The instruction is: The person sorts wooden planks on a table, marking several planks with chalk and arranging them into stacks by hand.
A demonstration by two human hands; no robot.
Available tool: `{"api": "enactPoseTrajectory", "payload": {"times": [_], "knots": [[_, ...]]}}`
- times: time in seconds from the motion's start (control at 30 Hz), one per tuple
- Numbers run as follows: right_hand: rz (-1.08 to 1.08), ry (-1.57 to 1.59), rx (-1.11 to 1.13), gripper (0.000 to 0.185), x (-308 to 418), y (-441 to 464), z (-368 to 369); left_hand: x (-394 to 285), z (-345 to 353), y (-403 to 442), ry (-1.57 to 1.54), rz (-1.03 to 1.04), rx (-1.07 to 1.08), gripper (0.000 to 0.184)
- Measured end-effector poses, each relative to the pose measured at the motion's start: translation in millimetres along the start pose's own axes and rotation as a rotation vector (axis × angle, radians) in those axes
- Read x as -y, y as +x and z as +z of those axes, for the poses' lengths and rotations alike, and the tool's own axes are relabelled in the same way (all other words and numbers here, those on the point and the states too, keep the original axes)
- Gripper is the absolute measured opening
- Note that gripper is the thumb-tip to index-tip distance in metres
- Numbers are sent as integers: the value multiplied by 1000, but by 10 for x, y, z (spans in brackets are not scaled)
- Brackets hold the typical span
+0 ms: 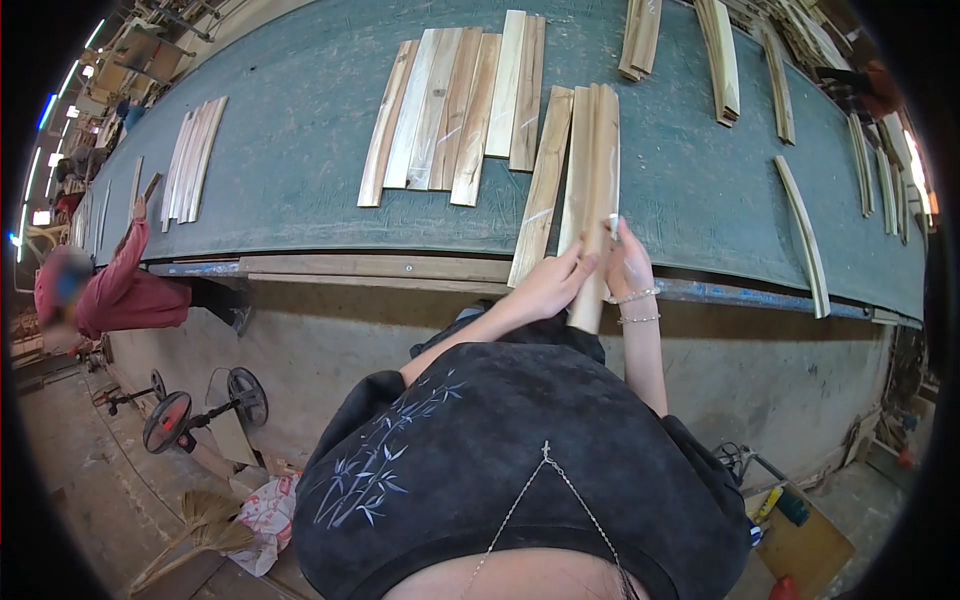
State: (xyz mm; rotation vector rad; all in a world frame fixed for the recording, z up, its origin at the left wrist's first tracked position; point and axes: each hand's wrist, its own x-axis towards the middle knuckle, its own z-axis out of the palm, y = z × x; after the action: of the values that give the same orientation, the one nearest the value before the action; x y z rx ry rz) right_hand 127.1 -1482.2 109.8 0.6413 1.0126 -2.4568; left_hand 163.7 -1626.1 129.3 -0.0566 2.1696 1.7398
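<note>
Both my hands are at a stack of narrow wooden strips (pixel 604 140) that overhangs the near edge of the green table (pixel 300 130). My left hand (pixel 550 285) grips the stack from its left side, fingers wrapped over the near part. On the right side, my right hand (pixel 630 262) holds the same strips, with something small and whitish at its fingertips that I cannot make out. A single wooden strip (pixel 541 190) lies slanted just left of the stack. Farther left, several strips (pixel 430 115) lie side by side.
More strips (pixel 195 160) lie at the left, others (pixel 723 65) at the far right, and a curved strip (pixel 803 235) overhangs the near edge. A person in a red top (pixel 135 290) stands at the left. Below are a wheeled frame (pixel 190 420) and brooms (pixel 205 525).
</note>
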Motion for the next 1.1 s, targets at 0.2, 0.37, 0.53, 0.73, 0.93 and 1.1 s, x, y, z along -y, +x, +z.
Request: {"api": "enactPoseTrajectory", "payload": {"times": [0.2, 0.37, 0.53, 0.73, 0.93, 1.1], "knots": [[-382, -880, -562, 23, 204, 173, -1039, 117, -487, 818, 736, -21, -217, 45], [-434, -1386, -780, 31, 1037, 76, -1618, 771, -519, 1554, 952, -27, -532, 61], [-545, -1612, -881, 32, 1310, 175, -1709, 812, -503, 1616, 1054, -56, -470, 69], [-84, -307, -122, 33, 716, 714, -1054, 838, -723, 1548, 699, 102, -215, 71], [-69, -265, 20, 28, 234, 1261, -849, 779, -859, 644, -553, -197, 382, 41], [-84, -221, 125, 24, 205, 1167, -764, 841, -871, 503, -977, -396, 313, 47]]}}
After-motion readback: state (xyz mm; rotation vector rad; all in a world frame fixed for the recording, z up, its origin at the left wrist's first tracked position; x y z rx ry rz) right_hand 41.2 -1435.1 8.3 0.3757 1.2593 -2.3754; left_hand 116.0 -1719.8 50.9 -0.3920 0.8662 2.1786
